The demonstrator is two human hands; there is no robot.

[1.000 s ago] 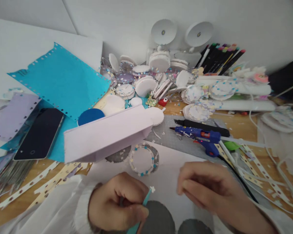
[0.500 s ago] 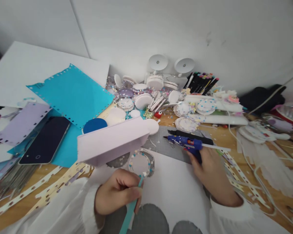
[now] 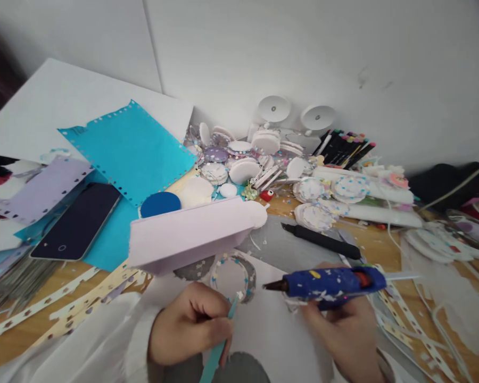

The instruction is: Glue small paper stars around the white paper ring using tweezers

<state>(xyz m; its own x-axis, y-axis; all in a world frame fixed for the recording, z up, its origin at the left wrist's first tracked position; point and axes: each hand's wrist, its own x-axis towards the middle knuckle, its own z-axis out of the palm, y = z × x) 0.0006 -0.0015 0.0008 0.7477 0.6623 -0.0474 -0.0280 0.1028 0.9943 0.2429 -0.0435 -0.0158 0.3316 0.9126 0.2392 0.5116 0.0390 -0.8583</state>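
My left hand (image 3: 195, 327) is closed around teal tweezers (image 3: 214, 357), with a tiny white star-shaped piece (image 3: 239, 294) at their tip. Just beyond that tip lies a round white disc (image 3: 228, 276), its rim dotted with small blue and white pieces. My right hand (image 3: 343, 330) grips a blue hot glue gun (image 3: 327, 284), its dark nozzle pointing left toward the disc and a glue stick coming out of the back. White paper (image 3: 279, 335) with round cut-outs showing grey lies beneath both hands.
A pale lilac box (image 3: 191, 229) stands behind the disc, with a black craft knife (image 3: 323, 242) to its right. Decorated round pieces (image 3: 245, 169) are heaped at the back near pens (image 3: 345, 151). On the left are a phone (image 3: 77, 221) and punched blue paper (image 3: 133, 154).
My right hand has lifted the glue gun off the table and brought it nearer, leaving the craft knife behind. My left hand stays near the disc with the tweezers. The view has shifted slightly.
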